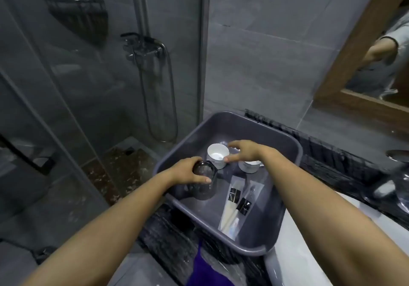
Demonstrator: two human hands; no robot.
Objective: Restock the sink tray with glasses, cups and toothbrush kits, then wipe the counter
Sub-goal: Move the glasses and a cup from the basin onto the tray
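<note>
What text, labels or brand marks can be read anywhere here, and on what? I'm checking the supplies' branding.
None can be read.
Toothbrush kits: black labels with pale marks, too blurred to read.
Left cup: a faint dark mark on its side, too small to read.
Right cup: a faint mark, also unreadable.
Glass, tray: no text visible.

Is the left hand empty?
No, the left hand grips a clear glass at the tray's left edge.
</note>
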